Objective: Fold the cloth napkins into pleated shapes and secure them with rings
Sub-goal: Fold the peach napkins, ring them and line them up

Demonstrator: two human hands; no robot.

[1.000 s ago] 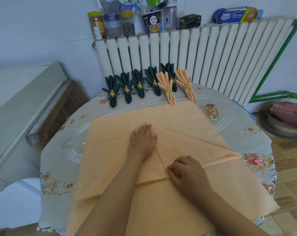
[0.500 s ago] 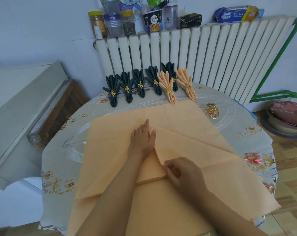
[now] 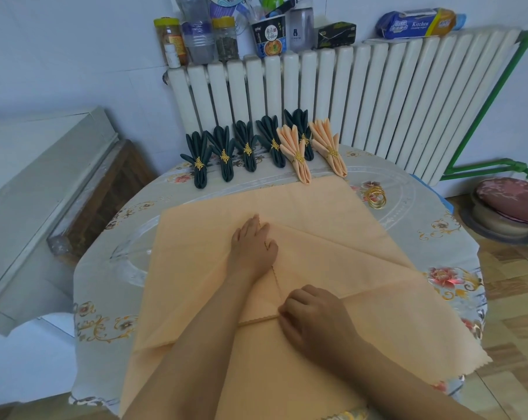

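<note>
Floral vinyl covers the round counter (image 3: 432, 234) before a white radiator (image 3: 362, 95); left hand (image 3: 252, 245) flat, right hand (image 3: 315, 318) pinching the peach napkin (image 3: 332, 213).

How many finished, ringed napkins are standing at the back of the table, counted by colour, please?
Dark green napkins: 5
Peach napkins: 2
Total: 7
</note>
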